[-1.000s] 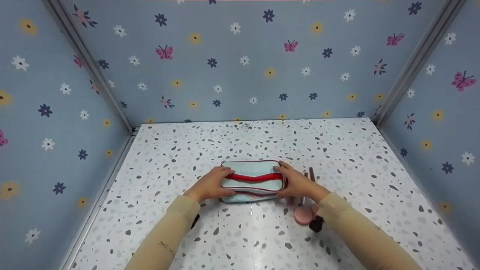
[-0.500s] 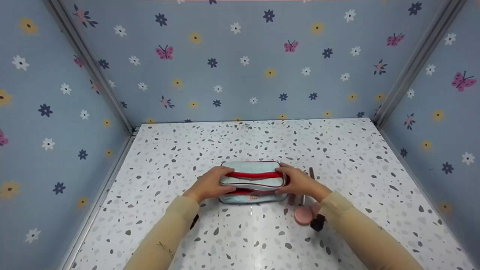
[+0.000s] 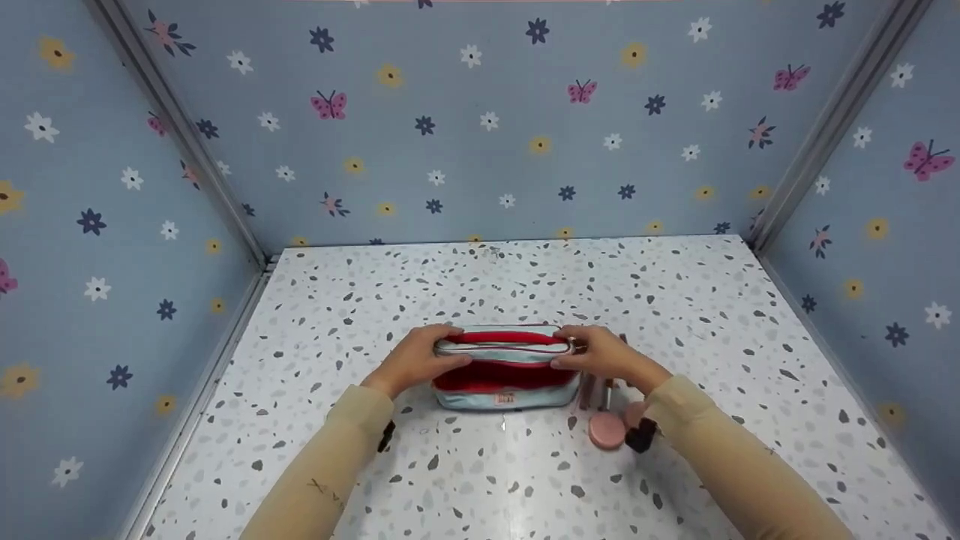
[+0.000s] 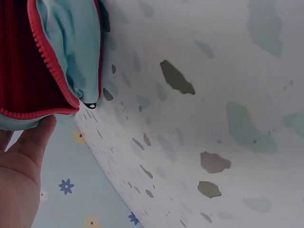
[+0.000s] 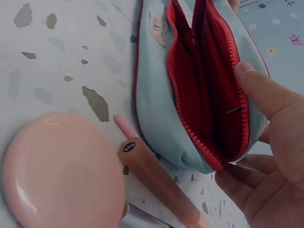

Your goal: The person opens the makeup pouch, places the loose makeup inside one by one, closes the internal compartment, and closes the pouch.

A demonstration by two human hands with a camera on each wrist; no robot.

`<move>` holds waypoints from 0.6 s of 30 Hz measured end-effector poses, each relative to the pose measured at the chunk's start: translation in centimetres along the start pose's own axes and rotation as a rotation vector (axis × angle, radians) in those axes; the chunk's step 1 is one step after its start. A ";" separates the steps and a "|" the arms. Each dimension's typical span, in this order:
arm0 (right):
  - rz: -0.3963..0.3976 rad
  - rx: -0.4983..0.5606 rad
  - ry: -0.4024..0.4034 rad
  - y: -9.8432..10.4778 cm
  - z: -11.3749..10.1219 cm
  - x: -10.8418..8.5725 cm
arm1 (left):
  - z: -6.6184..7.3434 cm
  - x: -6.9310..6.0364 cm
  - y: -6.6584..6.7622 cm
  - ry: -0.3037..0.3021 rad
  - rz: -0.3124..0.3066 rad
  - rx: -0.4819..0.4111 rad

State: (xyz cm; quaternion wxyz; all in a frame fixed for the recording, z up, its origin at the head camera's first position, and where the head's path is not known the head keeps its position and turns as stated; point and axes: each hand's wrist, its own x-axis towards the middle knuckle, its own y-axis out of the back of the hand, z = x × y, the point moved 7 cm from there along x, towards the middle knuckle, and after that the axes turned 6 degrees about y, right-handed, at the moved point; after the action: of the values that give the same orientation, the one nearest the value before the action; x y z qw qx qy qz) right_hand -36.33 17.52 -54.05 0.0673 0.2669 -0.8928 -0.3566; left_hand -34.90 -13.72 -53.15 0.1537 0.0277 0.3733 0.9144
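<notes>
Toward six o'clock in the head view, we pinch the pouch [image 3: 480,401], left hand [image 3: 416,358] at its nine o'clock, right hand [image 3: 609,358] at its three, fingers [image 3: 448,330] half-curled on it, a compact [image 3: 607,430] at its four. From the left wrist it lies at ten o'clock, our finger touching its rim; from the right, our thumb [image 5: 259,89] presses its zip [image 5: 232,42] at two, a tube [image 5: 161,181] at six.

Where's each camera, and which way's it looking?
Head: worn on the head, looking forward and down at the open pouch; left hand, right hand and sleeves show.
Left wrist: worn there, facing the pouch's end and speckled table; left hand partly shows.
Right wrist: worn there, facing into the pouch and at a round pink case; right hand shows.
Shared: head and right wrist both show the pouch's label.
</notes>
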 end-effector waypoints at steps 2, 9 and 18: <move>0.004 0.001 0.000 0.3 -0.2 0.1 | 0.2 0.1 0.3 -0.004 0.006 -0.004; 0.035 0.001 0.051 0.9 -1.0 0.8 | 0.4 0.5 1.3 0.017 0.022 -0.040; 0.079 0.061 0.046 1.3 -1.6 1.5 | 0.1 1.0 2.2 0.043 0.083 -0.121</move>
State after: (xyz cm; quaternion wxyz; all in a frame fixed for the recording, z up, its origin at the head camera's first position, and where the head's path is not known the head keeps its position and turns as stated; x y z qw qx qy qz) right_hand -37.68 16.52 -52.10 0.0936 0.2415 -0.9114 -0.3199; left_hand -36.42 -14.84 -51.57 0.1093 0.0143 0.3193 0.9412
